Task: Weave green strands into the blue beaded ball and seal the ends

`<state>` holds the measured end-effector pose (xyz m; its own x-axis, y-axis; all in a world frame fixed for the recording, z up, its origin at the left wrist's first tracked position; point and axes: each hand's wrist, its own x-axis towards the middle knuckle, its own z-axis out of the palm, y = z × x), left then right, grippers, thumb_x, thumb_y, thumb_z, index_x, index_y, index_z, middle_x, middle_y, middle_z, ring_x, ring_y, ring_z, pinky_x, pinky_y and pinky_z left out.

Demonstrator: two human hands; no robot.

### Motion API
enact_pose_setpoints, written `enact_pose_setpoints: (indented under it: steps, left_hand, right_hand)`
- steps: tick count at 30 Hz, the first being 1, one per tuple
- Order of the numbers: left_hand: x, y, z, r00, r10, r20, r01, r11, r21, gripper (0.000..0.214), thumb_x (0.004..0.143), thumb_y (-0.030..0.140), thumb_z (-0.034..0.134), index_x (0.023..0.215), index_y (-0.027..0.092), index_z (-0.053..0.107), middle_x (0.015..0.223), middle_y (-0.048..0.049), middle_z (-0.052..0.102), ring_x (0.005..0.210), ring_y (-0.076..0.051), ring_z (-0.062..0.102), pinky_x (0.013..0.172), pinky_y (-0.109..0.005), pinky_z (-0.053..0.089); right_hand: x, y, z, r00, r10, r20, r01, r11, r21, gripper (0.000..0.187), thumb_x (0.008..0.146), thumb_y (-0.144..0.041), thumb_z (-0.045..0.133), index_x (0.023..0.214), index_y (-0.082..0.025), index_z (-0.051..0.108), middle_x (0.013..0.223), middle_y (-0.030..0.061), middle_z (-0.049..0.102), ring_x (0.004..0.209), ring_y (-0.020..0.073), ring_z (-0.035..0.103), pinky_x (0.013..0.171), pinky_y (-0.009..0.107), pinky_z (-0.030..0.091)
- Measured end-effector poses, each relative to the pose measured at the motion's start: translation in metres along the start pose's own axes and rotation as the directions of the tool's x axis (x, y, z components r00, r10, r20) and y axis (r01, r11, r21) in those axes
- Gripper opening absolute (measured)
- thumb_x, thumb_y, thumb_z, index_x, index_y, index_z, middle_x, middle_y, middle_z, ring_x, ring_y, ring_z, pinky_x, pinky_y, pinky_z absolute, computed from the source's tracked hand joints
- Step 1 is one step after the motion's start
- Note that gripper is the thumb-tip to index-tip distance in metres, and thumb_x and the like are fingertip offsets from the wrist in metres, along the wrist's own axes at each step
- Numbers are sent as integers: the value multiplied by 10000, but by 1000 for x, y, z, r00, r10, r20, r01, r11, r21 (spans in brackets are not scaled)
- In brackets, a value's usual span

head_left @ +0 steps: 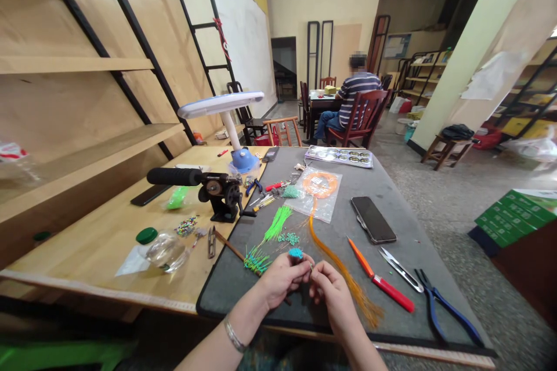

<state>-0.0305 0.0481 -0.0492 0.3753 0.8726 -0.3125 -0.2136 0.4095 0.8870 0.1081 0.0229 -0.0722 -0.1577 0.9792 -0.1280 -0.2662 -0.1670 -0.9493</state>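
Observation:
Near the front edge of the grey mat [313, 316], my left hand [281, 279] is closed around a small bundle with a bright blue top [295, 253]. My right hand [329, 285] meets it fingertip to fingertip in a pinch; what it pinches is too small to make out. Beside my left hand lie green-and-blue tipped stems [256, 259] with a thin brown stick [230, 245]. Just beyond are bright green strands [278, 223] and loose turquoise beads [289, 238]. Orange thread [335, 264] runs past my right hand from a coil in a clear bag [322, 194].
On the right lie a phone [373, 219], a red-handled tool [380, 281], thread snips [401, 269] and blue-handled pliers [446, 307]. To the left stand a hand-cranked device [221, 196], a green-lidded jar [166, 250] and a lamp [237, 133]. A person [357, 95] sits at a far table.

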Motion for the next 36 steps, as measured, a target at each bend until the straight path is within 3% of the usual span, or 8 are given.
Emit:
enact_pose_setpoints:
  steps: [11,17,21,27,31,36]
  left_hand:
    - [1,-2,-1,999,-4,35,5,1000,-17,312,686,379,736,815,132,595,541,53,493,415,-19,308,413,-190,97]
    - [2,-2,-2,999,7,40,-7,1000,5,319,687,391,734,821,131,607,546,51,497,406,-19,293,411,-198,94]
    - [1,-1,-3,997,41,61,-44,998,50,325,700,406,721,828,127,614,543,46,509,398,-22,271,407,-207,97]
    - [-2,5,-2,988,156,22,-157,967,203,292,705,393,716,796,126,640,512,55,478,438,-50,308,432,-196,212]
    - [-4,7,-1,956,293,-4,-280,915,289,201,689,310,727,751,131,660,655,-2,590,632,-120,500,625,-229,392]
    - [-4,7,1,929,370,3,-342,856,387,129,704,256,697,729,133,664,692,-26,623,694,-154,535,687,-253,415]
  right_hand:
    - [0,2,-2,1000,7,-1,-7,998,60,252,726,-400,649,666,-183,536,573,-34,565,468,72,451,437,163,329]
    - [-1,-2,-1,1000,19,-7,-18,999,36,300,731,-445,653,652,-174,550,526,-39,543,453,67,433,442,164,327]
    - [0,0,-1,1000,21,-3,-21,999,35,354,728,-497,671,672,-166,557,608,-14,604,460,62,453,434,164,323]
    - [3,0,-5,998,47,35,-48,998,47,406,707,-547,686,688,-165,549,528,-37,584,367,37,393,393,166,261]
    - [4,-1,-7,996,81,27,-82,995,53,421,686,-551,700,765,-151,596,483,-48,561,358,43,394,386,167,236]
    - [4,-2,-8,996,81,43,-84,993,80,407,686,-524,712,780,-142,607,454,-59,536,345,38,360,382,167,226]
